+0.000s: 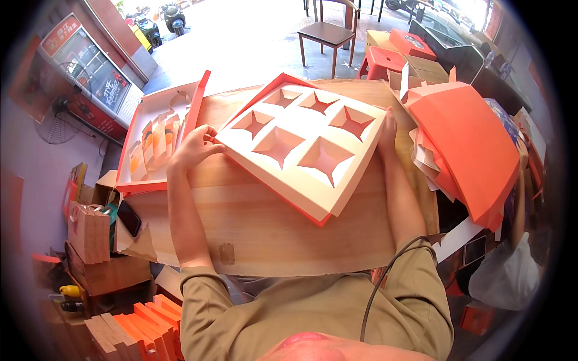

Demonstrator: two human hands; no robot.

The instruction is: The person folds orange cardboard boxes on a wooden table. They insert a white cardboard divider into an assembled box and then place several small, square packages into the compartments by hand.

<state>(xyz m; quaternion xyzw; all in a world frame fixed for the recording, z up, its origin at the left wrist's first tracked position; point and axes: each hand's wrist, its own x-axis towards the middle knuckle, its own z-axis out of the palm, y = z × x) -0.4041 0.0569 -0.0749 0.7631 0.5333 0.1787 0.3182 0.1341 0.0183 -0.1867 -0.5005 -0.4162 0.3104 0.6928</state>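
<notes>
A cream cardboard insert (291,138) with several square, star-slit openings lies tilted over an orange shallow box (268,174), whose rim shows along the far-left and near-left sides. My left hand (195,147) pinches the insert's left corner, thumb and fingertips closed at its edge. My right hand (388,129) grips the insert's right edge near the far-right corner; some of its fingers are hidden behind the edge. How far the insert sits inside the box I cannot tell.
On the wooden table (241,240), an orange-rimmed tray (195,114) of folded card pieces stands left. Orange cardboard boxes (463,138) are piled right, beside another person's hand (522,153). A phone (129,218) lies at the left edge. A chair (326,34) stands beyond.
</notes>
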